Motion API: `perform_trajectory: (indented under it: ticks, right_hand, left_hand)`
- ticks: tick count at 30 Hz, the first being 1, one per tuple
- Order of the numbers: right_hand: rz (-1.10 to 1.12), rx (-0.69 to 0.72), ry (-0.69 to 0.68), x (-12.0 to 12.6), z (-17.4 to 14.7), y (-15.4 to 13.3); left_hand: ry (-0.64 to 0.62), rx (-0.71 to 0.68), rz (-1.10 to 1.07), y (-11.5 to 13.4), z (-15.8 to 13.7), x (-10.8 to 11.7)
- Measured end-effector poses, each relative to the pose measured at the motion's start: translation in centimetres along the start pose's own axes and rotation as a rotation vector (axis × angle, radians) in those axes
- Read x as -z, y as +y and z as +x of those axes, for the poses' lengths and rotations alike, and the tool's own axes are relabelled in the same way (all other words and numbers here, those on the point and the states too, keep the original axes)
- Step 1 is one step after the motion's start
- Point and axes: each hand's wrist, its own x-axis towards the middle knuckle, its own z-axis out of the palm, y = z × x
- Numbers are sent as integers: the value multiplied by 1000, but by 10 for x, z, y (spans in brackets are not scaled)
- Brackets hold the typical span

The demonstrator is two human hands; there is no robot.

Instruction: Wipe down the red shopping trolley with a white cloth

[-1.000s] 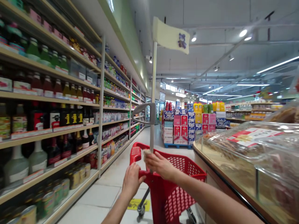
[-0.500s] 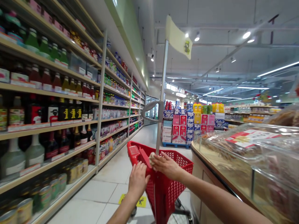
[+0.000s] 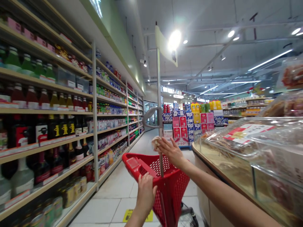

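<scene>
A red plastic shopping cart (image 3: 167,192) stands right in front of me, with a thin metal pole (image 3: 158,78) rising from its near rim. My left hand (image 3: 145,192) is curled over that rim and grips it. Above the basket, my right hand (image 3: 169,151) is at the pole, its fingers fairly straight and pressing a crumpled whitish cloth (image 3: 156,143). The cloth's inner part is hidden under the fingers. Higher on the pole are a grey loop handle (image 3: 152,118) and a pale flag (image 3: 166,47).
Shelves of bottles and cans (image 3: 63,102) line the left side. At right, close to my forearm, is a counter (image 3: 203,179) with clear-lidded food packs (image 3: 243,135). Stacked drink boxes (image 3: 180,126) stand ahead. A yellow floor sign (image 3: 129,215) lies by the cart.
My right hand has risen with the cloth from the pole's base to higher along the pole. My left hand stays on the rim. The view has shifted slightly.
</scene>
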Motion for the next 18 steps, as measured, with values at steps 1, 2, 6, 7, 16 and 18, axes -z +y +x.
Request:
perform_trajectory:
  ticks: [1, 2, 6, 7, 16, 18]
  right_hand:
    - [-4, -15, 21, 1, 0, 2]
    - [2, 4, 27, 1, -2, 2]
    - [47, 161, -12, -7, -20, -5]
    - [43, 144, 2, -9, -18, -4]
    - [-13, 41, 80, -12, -27, -10]
    - [-29, 101, 46, -11, -40, -16]
  left_hand:
    - [2, -2, -3, 1, 0, 0]
    - [0, -1, -1, 1, 0, 0]
    - [-18, 7, 20, 0, 0, -4]
    - [-12, 1, 24, -1, 1, -6]
    - [-75, -6, 66, 11, -4, -5]
    - [-101, 14, 52, 13, -7, -5]
